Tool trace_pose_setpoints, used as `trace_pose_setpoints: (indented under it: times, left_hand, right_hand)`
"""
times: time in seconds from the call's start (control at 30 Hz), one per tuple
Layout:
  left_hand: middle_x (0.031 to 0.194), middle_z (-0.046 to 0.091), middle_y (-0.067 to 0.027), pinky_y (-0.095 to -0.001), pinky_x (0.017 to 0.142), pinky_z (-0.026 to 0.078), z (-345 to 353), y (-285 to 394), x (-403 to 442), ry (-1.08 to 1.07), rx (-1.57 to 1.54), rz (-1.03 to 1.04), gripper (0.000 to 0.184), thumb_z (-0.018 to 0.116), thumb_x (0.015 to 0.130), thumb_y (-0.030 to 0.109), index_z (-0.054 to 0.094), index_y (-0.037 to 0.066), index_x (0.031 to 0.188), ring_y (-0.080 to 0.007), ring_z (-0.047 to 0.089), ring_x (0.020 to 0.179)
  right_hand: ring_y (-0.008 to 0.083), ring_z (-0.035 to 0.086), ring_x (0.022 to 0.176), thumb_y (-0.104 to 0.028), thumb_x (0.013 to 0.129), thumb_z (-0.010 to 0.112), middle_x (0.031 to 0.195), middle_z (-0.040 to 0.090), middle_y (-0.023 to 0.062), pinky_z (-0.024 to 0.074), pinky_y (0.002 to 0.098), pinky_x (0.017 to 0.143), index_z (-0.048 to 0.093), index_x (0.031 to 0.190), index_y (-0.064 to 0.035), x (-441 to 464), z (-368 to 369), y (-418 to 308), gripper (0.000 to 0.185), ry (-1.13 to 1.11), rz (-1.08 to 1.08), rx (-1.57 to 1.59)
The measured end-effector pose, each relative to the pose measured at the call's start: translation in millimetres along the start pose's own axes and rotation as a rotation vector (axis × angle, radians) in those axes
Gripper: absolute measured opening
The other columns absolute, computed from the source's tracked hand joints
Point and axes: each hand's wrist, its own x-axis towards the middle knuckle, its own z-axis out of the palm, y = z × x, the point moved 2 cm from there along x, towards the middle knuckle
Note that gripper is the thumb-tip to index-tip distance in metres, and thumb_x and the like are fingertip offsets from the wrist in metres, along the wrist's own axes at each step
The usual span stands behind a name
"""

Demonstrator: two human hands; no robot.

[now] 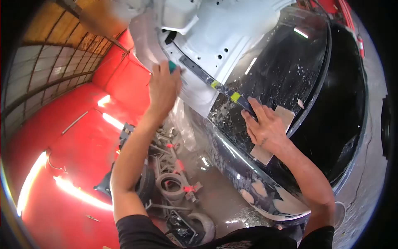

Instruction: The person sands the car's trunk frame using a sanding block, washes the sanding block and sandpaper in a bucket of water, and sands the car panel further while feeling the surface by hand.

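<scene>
Head view: left hand (164, 89) clutches green piece (172, 66), right hand (267, 129) palm-down over pale block (262, 154), grip unclear.

Here's the left hand (163, 92), its fingers hiding most of the green object (172, 66)! Across to the right hand (265, 128), which covers the middle of the flat block (287, 115). Up and left of the left hand, a brown shape (103, 17) is pure blur; beyond both hands, the pale panel (219, 39) runs off the top edge.
</scene>
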Motion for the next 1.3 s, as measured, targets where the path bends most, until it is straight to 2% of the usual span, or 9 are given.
trace_pose_setpoints:
  times: [0.33, 0.47, 0.63, 0.7, 0.8, 0.9, 0.93, 1.03, 1.3]
  left_hand:
    - [0.117, 0.060, -0.0178, -0.0475, 0.090, 0.052, -35.2, 98.8, -254.8, -0.102, -0.644, -0.478, 0.035, 0.081, 0.081, 0.010, 0.078, 0.010, 0.115, -0.0376, 0.059, 0.107]
    - [0.111, 0.060, -0.0168, -0.0480, 0.094, 0.049, -16.6, 135.9, -391.2, -0.304, -0.729, -0.760, 0.032, 0.079, 0.081, 0.012, 0.078, 0.009, 0.113, -0.0374, 0.059, 0.104]
    - [0.097, 0.060, -0.0179, -0.0499, 0.087, 0.049, -8.7, 212.3, -586.1, -0.340, -0.774, -1.123, 0.029, 0.079, 0.081, 0.020, 0.079, 0.006, 0.106, -0.0379, 0.061, 0.094]
    - [0.097, 0.064, -0.0249, -0.0517, 0.086, 0.049, -22.0, 228.8, -625.2, -0.507, -0.764, -1.343, 0.033, 0.077, 0.079, 0.024, 0.079, 0.000, 0.100, -0.0421, 0.062, 0.092]
    - [0.095, 0.063, -0.0275, -0.0525, 0.083, 0.051, -30.1, 237.3, -674.4, -0.574, -0.687, -1.373, 0.035, 0.078, 0.077, 0.027, 0.079, -0.002, 0.097, -0.0432, 0.063, 0.090]
    - [0.092, 0.064, -0.0275, -0.0530, 0.083, 0.051, -28.5, 229.1, -710.4, -0.667, -0.652, -1.390, 0.039, 0.079, 0.076, 0.028, 0.079, -0.003, 0.100, -0.0435, 0.063, 0.091]
    - [0.092, 0.064, -0.0271, -0.0522, 0.084, 0.052, -24.7, 225.7, -720.4, -0.660, -0.640, -1.383, 0.040, 0.080, 0.076, 0.028, 0.079, -0.003, 0.101, -0.0430, 0.064, 0.091]
    - [0.094, 0.065, -0.0262, -0.0509, 0.085, 0.053, -11.9, 220.2, -741.7, -0.640, -0.671, -1.407, 0.042, 0.080, 0.076, 0.029, 0.079, -0.004, 0.103, -0.0423, 0.065, 0.091]
    - [0.100, 0.068, -0.0239, -0.0479, 0.086, 0.055, 13.8, 232.5, -691.7, -0.545, -0.988, -1.396, 0.045, 0.081, 0.077, 0.026, 0.078, -0.003, 0.111, -0.0394, 0.068, 0.092]
  right_hand:
    - [0.0509, 0.059, 0.130, -0.004, 0.092, 0.064, 0.149, 0.051, 0.0350, 0.0513, 0.0525, 0.108, 0.048, 0.149, 0.0053, 101.3, 29.5, -68.1, 0.060, 0.199, -0.062, 0.339]
    - [0.0511, 0.025, 0.158, -0.014, 0.100, 0.063, 0.168, 0.026, 0.0368, 0.0311, 0.0487, 0.127, 0.023, 0.165, 0.0064, 195.7, 52.2, -71.9, 0.079, 0.287, 0.030, 0.500]
    - [0.0518, -0.002, 0.161, -0.031, 0.107, 0.052, 0.171, -0.006, 0.0393, 0.0045, 0.0531, 0.133, -0.004, 0.162, 0.0170, 290.4, 72.3, -56.6, 0.092, 0.513, 0.021, 0.395]
    - [0.0503, -0.005, 0.162, -0.036, 0.109, 0.053, 0.171, -0.007, 0.0387, 0.0024, 0.0526, 0.132, -0.005, 0.162, 0.0158, 317.8, 113.8, -56.6, 0.094, 0.708, -0.121, 0.174]
    - [0.0508, -0.002, 0.161, -0.040, 0.108, 0.058, 0.173, -0.005, 0.0366, 0.0011, 0.0578, 0.132, 0.000, 0.164, 0.0136, 317.7, 121.9, -97.0, 0.097, 0.870, 0.049, 0.461]
    - [0.0531, 0.004, 0.161, -0.025, 0.104, 0.061, 0.171, 0.000, 0.0404, 0.0133, 0.0502, 0.132, 0.001, 0.166, 0.0100, 307.9, 172.0, -99.7, 0.093, 0.844, 0.107, 0.406]
    - [0.0558, -0.003, 0.160, -0.031, 0.105, 0.061, 0.170, -0.009, 0.0414, 0.0096, 0.0509, 0.132, -0.007, 0.164, 0.0108, 297.0, 185.1, -97.6, 0.099, 0.739, 0.098, 0.414]
    - [0.0534, 0.001, 0.161, -0.032, 0.105, 0.061, 0.171, -0.004, 0.0395, 0.0117, 0.0514, 0.132, -0.004, 0.165, 0.0097, 259.8, 205.2, -98.3, 0.098, 0.517, 0.169, 0.374]
    - [0.0526, 0.031, 0.153, -0.024, 0.100, 0.067, 0.165, 0.027, 0.0385, 0.0292, 0.0520, 0.127, 0.025, 0.160, 0.0132, 171.7, 193.5, -102.3, 0.082, 0.211, 0.186, 0.082]
